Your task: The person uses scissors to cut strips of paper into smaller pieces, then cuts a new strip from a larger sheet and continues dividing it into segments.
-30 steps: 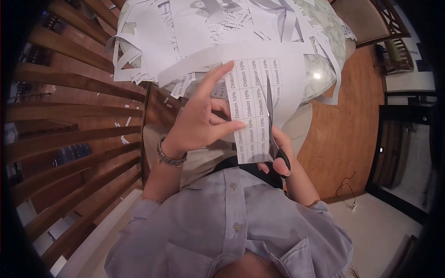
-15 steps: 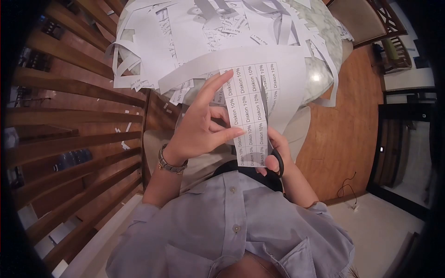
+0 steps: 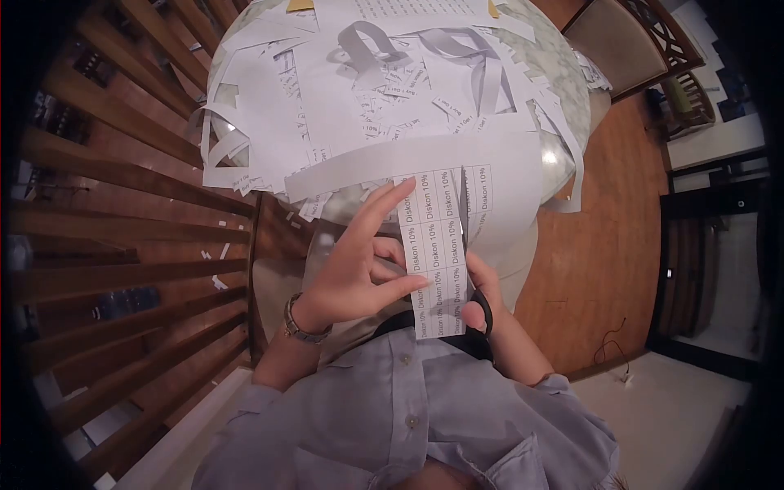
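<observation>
Since the earlier frame, hands, sheet and scissors have shifted lower in view, and the blade tips have advanced to about the top border of the printed grid. The "Diskon 10%" coupon sheet [image 3: 433, 245] is held up in front of the marble-topped table [image 3: 559, 65]. The left hand [image 3: 351, 273], index extended, pinches its left margin, thumb in front. The right hand [image 3: 490, 298] is curled around the black-handled scissors [image 3: 465, 229], thumb at the loop. Recommended: keep the blades on the ruled line beside the third column, sheet taut, curling offcut clear.
</observation>
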`<act>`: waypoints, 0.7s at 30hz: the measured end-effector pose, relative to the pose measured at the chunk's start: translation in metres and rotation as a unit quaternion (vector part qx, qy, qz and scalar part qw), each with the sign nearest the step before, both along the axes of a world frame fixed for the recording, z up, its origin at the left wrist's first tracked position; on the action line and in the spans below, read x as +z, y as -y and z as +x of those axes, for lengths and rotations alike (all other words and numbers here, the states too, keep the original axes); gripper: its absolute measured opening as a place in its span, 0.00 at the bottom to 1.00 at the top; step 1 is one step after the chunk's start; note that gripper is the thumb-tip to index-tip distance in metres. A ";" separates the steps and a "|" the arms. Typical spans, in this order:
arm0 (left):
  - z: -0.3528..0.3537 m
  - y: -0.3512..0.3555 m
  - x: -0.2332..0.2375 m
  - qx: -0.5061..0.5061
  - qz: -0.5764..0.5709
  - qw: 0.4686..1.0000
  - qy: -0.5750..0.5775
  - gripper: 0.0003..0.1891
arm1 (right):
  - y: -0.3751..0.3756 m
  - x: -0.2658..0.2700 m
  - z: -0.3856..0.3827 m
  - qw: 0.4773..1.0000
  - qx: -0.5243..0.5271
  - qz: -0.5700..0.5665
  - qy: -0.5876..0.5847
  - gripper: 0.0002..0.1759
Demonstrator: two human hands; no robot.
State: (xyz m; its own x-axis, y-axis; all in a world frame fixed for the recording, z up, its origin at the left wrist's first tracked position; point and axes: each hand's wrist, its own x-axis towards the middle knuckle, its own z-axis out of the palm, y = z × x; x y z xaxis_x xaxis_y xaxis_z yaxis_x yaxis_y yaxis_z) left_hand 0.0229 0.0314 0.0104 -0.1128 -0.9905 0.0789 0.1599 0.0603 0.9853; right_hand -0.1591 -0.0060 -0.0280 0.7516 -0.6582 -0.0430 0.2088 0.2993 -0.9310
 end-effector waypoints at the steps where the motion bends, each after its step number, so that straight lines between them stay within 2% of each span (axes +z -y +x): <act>1: 0.000 0.000 0.001 0.001 -0.008 1.000 0.005 0.41 | -0.001 0.000 0.001 1.000 0.000 0.001 0.000 0.56; 4: 0.002 -0.001 0.001 -0.001 -0.014 1.000 0.014 0.41 | 0.000 0.000 0.002 0.999 -0.018 -0.012 -0.044 0.57; 6: 0.001 -0.001 0.002 0.000 -0.008 1.000 0.011 0.41 | 0.001 -0.003 0.000 1.000 0.006 -0.013 0.024 0.49; 19: 0.002 0.000 -0.002 0.000 -0.003 1.000 -0.010 0.41 | -0.001 -0.003 0.003 0.999 -0.011 -0.031 0.014 0.44; 21: 0.000 0.001 -0.002 0.004 -0.004 1.000 -0.025 0.40 | -0.002 -0.002 0.007 0.996 -0.051 -0.064 0.021 0.40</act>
